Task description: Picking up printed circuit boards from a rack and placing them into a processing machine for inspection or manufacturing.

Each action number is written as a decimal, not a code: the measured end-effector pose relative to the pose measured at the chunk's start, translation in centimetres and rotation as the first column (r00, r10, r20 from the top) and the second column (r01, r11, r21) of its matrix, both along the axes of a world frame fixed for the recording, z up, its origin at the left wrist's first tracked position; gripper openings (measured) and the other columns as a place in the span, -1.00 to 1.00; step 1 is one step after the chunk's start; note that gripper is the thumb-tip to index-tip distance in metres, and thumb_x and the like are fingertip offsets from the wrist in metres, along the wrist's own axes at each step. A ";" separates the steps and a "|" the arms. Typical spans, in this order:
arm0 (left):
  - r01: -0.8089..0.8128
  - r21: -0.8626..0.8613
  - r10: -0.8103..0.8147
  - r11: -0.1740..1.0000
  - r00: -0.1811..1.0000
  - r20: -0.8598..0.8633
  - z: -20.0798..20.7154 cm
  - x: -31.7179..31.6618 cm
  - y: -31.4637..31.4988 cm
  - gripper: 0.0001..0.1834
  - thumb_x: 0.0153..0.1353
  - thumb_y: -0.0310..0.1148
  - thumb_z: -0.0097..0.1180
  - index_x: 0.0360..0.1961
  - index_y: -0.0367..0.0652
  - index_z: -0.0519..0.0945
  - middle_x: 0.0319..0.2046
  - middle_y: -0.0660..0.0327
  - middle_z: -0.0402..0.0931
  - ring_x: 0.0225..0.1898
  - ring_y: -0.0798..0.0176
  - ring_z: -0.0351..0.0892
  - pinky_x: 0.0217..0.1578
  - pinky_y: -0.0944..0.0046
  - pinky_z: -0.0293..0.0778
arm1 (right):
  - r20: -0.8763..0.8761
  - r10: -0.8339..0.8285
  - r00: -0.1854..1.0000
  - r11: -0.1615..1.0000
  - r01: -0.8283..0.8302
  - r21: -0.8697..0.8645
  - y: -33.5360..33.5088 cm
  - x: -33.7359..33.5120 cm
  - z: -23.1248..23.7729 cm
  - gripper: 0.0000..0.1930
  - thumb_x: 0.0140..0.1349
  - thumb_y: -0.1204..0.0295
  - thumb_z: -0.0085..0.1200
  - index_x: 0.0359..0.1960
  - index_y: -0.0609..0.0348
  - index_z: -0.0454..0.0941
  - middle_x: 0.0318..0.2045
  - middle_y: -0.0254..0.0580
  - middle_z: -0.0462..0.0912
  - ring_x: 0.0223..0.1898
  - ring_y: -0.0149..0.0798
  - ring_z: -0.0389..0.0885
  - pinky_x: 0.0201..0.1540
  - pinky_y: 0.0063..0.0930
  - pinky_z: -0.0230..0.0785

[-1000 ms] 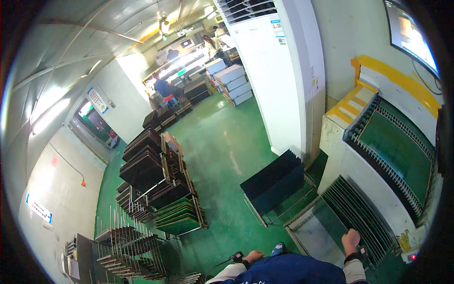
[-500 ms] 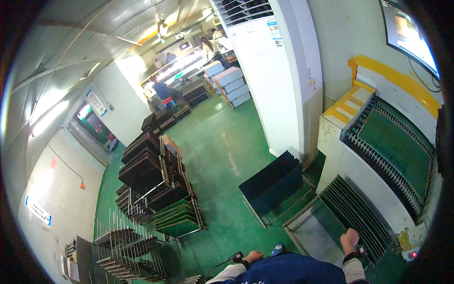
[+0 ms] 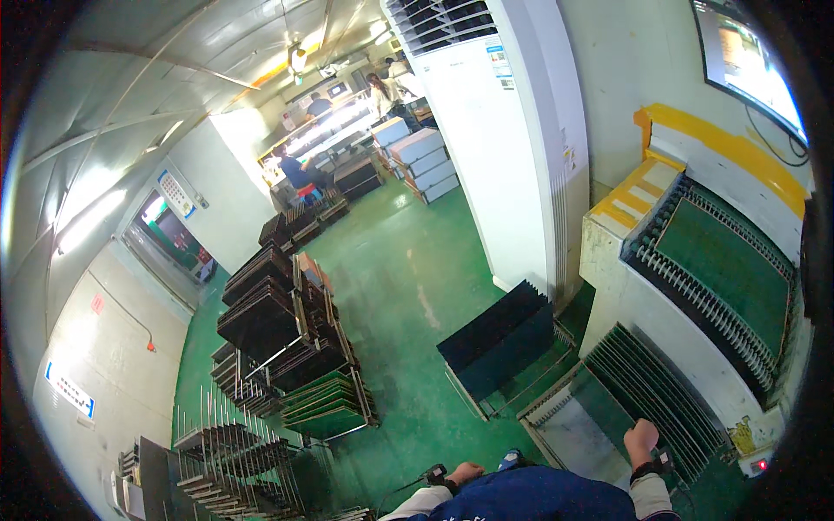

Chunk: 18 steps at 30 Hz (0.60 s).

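Note:
My right hand (image 3: 641, 438) is closed in a fist beside the near edge of a flat green panel (image 3: 608, 398). That panel stands at the front of a slotted rack (image 3: 539, 441), with several dark green panels (image 3: 651, 391) upright behind it. Whether the fingers grip its edge is hidden. Close to my body, my left hand (image 3: 466, 472) is loosely curled, and nothing shows in it. Each wrist wears a dark band with a small black device. To the right, a green panel (image 3: 725, 269) lies on the rollers of a white machine (image 3: 621, 286).
Dark upright panels (image 3: 499, 343) stand in a rack ahead. A white standing air conditioner (image 3: 495, 156) is behind them. Carts of stacked panels (image 3: 287, 321) and a rack with metal rods (image 3: 230, 451) stand left. People (image 3: 295, 169) work at far benches.
My view has shifted slightly. Both hands stay in nearly the same place and pose. Far off, people at the benches have moved a little.

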<state>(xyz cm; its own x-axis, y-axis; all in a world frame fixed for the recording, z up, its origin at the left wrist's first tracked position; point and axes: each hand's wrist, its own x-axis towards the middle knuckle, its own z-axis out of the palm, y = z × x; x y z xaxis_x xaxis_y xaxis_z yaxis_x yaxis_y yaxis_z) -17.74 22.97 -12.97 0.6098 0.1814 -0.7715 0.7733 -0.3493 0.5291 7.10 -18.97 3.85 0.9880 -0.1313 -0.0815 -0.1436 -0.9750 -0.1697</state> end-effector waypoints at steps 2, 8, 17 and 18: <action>-0.010 -0.012 0.010 1.000 1.000 -0.019 0.6 0.2 -0.2 -0.59 -0.02 -0.08 0.09 -0.25 -0.17 0.57 -0.40 0.20 0.57 -0.40 0.28 0.53 -0.33 0.31 0.42 | -0.009 0.003 1.000 1.000 -0.003 -0.017 0.0 0.0 0.2 -0.83 -0.18 0.36 0.10 -0.55 0.20 0.54 -0.49 0.00 0.57 -0.38 -0.01 0.56 -0.33 -0.24 0.39; -0.005 0.014 0.005 1.000 1.000 -0.024 1.3 0.3 -0.5 -0.62 0.01 -0.04 0.07 -0.37 -0.16 0.59 -0.50 0.25 0.54 -0.46 0.31 0.47 -0.39 0.27 0.39 | -0.019 -0.005 1.000 1.000 0.005 -0.020 -0.1 0.1 0.1 -0.83 -0.18 0.38 0.10 -0.55 0.19 0.54 -0.48 0.00 0.57 -0.37 -0.01 0.56 -0.31 -0.24 0.40; -0.044 -0.014 0.044 0.999 0.999 -0.005 1.7 0.4 -0.8 -0.61 0.00 -0.02 0.08 -0.38 -0.15 0.59 -0.52 0.27 0.52 -0.51 0.34 0.44 -0.45 0.30 0.36 | -0.027 -0.020 0.999 0.999 0.020 -0.027 0.0 0.2 0.3 -0.83 -0.17 0.37 0.11 -0.55 0.19 0.53 -0.47 -0.01 0.57 -0.36 -0.02 0.56 -0.30 -0.24 0.40; -0.036 -0.018 0.036 0.999 0.999 0.001 1.9 0.4 -0.8 -0.61 0.00 -0.01 0.08 -0.39 -0.14 0.59 -0.53 0.28 0.52 -0.52 0.35 0.43 -0.47 0.30 0.36 | -0.028 -0.021 0.999 0.999 0.020 -0.028 0.0 0.2 0.4 -0.83 -0.17 0.37 0.11 -0.55 0.19 0.53 -0.47 -0.01 0.57 -0.36 -0.02 0.56 -0.30 -0.24 0.40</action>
